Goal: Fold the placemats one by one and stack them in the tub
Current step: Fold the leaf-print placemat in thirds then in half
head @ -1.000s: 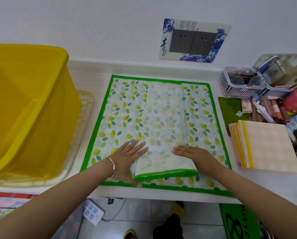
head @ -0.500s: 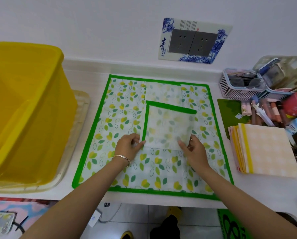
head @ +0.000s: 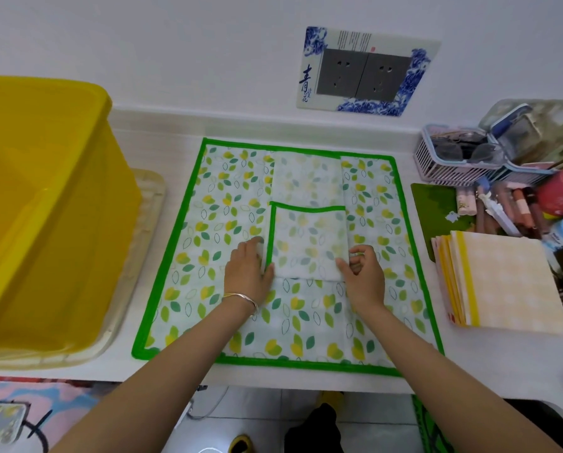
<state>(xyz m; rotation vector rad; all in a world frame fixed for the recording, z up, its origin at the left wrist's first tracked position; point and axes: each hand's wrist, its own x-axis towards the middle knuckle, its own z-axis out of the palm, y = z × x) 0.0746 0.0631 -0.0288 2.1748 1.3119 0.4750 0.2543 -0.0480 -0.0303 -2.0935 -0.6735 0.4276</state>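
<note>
A leaf-print placemat [head: 307, 223] lies folded into a narrow strip on top of a second, flat mat [head: 214, 243] in the middle of the table [head: 502, 361], and its near end is doubled back so a green-edged flap covers its near half. The left hand [head: 249, 273] rests flat beside the flap's left edge, fingers spread and gripping nothing; the right hand [head: 363, 276] pinches the flap's near right corner between thumb and fingers. The step in hand looks to be setting this crease. To do it well, line the flap's green border up square with the strip beneath, hold both near corners down, then run a palm along the fold so it stays flat and does not spring open. The mat below seems slick, so press straight down rather than push, or the bundle could slide. The yellow tub [head: 54, 204] stands at the left on a pale tray [head: 143, 256], and what shows of its inside is bare. A stack of folded yellow mats [head: 499, 279] sits at the right, near a clutter of cosmetics [head: 515, 207].
</note>
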